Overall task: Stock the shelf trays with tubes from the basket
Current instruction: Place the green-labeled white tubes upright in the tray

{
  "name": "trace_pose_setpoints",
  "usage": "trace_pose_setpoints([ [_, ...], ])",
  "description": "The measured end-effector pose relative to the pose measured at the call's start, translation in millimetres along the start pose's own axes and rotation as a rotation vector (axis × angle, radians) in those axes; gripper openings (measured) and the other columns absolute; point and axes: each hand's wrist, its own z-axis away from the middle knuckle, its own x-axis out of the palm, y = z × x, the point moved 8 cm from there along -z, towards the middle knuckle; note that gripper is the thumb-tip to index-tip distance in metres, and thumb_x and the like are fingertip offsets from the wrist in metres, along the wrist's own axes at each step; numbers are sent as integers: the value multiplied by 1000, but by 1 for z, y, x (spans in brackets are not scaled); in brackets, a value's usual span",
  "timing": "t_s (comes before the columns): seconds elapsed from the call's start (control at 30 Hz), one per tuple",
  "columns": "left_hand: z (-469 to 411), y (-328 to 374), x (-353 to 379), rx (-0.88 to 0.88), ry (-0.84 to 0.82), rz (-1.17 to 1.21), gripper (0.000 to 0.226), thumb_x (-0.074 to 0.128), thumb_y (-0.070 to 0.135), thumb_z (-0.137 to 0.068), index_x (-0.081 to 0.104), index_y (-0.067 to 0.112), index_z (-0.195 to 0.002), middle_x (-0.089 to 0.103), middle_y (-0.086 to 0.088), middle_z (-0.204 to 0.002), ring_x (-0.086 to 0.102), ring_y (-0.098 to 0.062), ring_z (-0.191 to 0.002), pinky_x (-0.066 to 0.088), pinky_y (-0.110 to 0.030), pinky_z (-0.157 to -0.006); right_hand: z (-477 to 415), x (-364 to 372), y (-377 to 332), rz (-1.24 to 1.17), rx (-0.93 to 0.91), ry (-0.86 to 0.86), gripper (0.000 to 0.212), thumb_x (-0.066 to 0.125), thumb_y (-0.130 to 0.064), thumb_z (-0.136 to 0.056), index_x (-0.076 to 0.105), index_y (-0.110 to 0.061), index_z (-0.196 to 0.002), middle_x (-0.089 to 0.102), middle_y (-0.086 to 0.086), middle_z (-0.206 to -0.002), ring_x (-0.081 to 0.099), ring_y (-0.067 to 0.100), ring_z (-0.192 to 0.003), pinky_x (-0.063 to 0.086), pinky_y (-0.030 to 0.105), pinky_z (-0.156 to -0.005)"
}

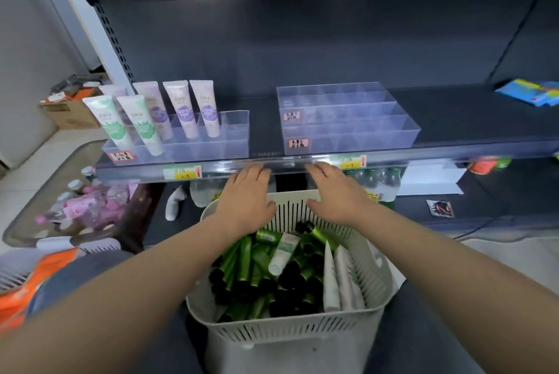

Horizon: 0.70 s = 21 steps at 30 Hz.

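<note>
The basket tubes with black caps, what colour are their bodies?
The tubes are green; head view.

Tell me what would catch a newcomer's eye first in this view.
The left hand and right hand reach open above the far rim of the white basket, which is full of green tubes, at bottom centre. On the shelf above, the left tray holds standing pastel tubes; the right tray holds none.

Clear glossy plastic trays (348,119), slotted matt basket (290,331)
</note>
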Motion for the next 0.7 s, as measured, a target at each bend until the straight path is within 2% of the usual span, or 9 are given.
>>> trace_pose_setpoints([
  [0.17, -2, 18, 43, 30, -106, 61, 69, 55, 36, -83, 30, 12, -141, 35, -8, -145, 29, -24, -136, 23, -38, -115, 12, 39, 29, -13, 67, -112, 71, 55, -34, -84, 24, -16, -145, 32, 7, -147, 35, 26, -133, 35, 39, -107],
  [0.27, -4, 24, 72, 37, -178, 85, 66, 54, 36, -84, 32, 12, -141, 39, -7, -142, 35, -23, -131, 29, -38, -112, 15, 66, 45, -27, 107, -206, 60, 50, -33, -86, 34, -10, -139, 41, 11, -141, 39, 28, -129, 34, 42, -108],
  [0.43, -8, 23, 125, 20, -350, 121, 56, 52, 33, -87, 39, 10, -137, 44, -8, -138, 40, -24, -128, 32, -35, -110, 20, 114, 68, -117, 182, -373, 34, 50, -21, -88, 46, -10, -119, 50, 12, -122, 49, 29, -110, 45, 39, -91],
  [0.53, -10, 21, 154, 16, -447, 145, 49, 50, 32, -90, 44, 9, -132, 48, -9, -133, 43, -24, -124, 36, -33, -105, 22, 137, 74, -126, 187, -452, 35, 51, -10, -84, 48, -9, -119, 51, 12, -118, 51, 29, -110, 42, 35, -86],
  [0.7, -21, 21, 194, 15, -561, 160, 34, 47, 25, -91, 51, 8, -121, 53, -11, -123, 49, -26, -113, 42, -34, -96, 21, 170, 79, -128, 192, -547, 39, 53, -4, -83, 50, -7, -122, 54, 15, -121, 53, 29, -111, 46, 35, -90],
])
